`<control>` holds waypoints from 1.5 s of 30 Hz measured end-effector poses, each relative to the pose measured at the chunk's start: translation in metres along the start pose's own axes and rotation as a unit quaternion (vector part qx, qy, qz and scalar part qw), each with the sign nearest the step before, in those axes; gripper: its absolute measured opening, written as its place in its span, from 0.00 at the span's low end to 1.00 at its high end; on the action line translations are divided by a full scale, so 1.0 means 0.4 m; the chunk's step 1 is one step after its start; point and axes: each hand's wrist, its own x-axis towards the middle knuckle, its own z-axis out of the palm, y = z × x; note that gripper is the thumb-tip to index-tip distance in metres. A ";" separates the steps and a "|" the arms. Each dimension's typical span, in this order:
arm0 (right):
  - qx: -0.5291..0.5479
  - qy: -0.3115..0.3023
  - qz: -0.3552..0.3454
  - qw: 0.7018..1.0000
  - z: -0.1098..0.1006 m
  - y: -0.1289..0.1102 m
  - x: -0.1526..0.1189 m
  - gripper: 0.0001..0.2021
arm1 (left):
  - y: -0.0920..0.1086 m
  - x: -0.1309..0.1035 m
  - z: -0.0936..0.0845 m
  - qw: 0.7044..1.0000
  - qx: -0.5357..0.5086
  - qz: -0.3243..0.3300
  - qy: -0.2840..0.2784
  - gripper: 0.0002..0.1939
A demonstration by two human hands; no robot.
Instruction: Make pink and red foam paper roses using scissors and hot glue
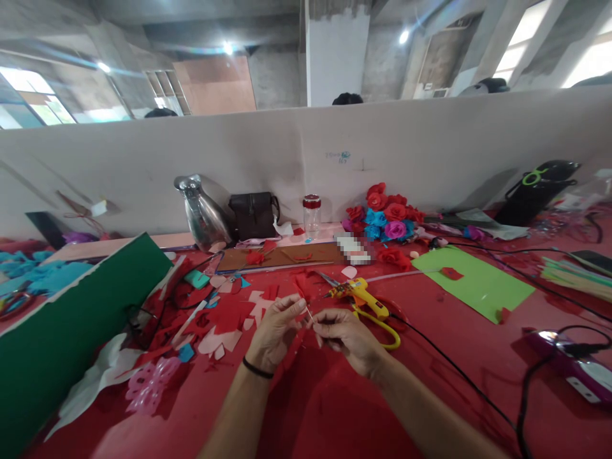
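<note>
Head view, landmark the yellow glue gun [366,298]: both bare hands work at a spot just left of the gun and nearer the wearer, raised over the red tabletop [329,414]. Left hand [277,328] — thumb and forefinger brought together at the upper end of a thin pale stick [310,313]; right hand [349,335] pinches the lower end between thumb and forefinger, its other fingers curled loosely beneath. The stick thus lies tilted between the fingertips, left of the gun and on the wearer's side of its nozzle. Red paper [301,284] shows just behind the left fingertips, left of the nozzle; cannot tell whether it is held or only lies beyond. Yellow-handled scissors [391,339] lie with their loop on the near side of the gun. Cut pink pieces [213,341] are scattered well to its left; a bunch of paper flowers [394,211] stands beyond it, and a light green sheet [482,287] lies to its right. Step in hand, judged: fine two-handed adjusting of the stick, with the gun untouched. Next move, judged: it calls for a steady pinch at one end while the other hand's fingertips shift or turn the stick — clear of the nozzle close by.
</note>
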 end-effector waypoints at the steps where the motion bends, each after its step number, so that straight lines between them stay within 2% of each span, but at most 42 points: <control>1: 0.001 0.000 0.002 1.000 0.000 0.000 0.000 0.10 | 0.001 -0.001 0.001 1.000 0.002 0.000 -0.003 0.15; 20: 0.004 -0.018 0.012 1.000 0.002 0.002 -0.003 0.10 | -0.009 0.011 -0.028 1.000 -0.010 0.013 -0.013 0.19; 27: 0.014 -0.016 0.011 1.000 -0.003 0.007 0.002 0.09 | -0.001 0.001 -0.025 1.000 0.025 -0.010 -0.005 0.15; 34: 0.024 -0.017 0.016 0.999 0.006 -0.003 -0.006 0.09 | -0.004 0.003 -0.022 1.000 0.023 0.009 -0.017 0.14; 38: 0.031 -0.017 0.017 0.999 0.002 -0.005 -0.005 0.10 | 0.021 -0.004 -0.054 0.997 0.062 0.003 -0.040 0.24; 40: 0.033 -0.015 0.014 0.999 -0.002 -0.005 -0.003 0.10 | 0.038 -0.001 -0.082 0.997 0.048 0.064 0.017 0.24; 41: 0.035 -0.015 0.011 0.999 -0.004 -0.005 -0.002 0.10 | 0.047 0.003 -0.096 0.990 0.039 0.112 0.078 0.20; 43: 0.041 -0.015 0.008 0.999 -0.008 -0.004 -0.001 0.10 | 0.059 0.012 -0.120 0.949 0.032 0.221 0.225 0.14; 45: 0.044 -0.018 0.008 0.999 -0.009 -0.003 0.000 0.11 | 0.064 0.020 -0.133 0.922 0.065 0.266 0.274 0.13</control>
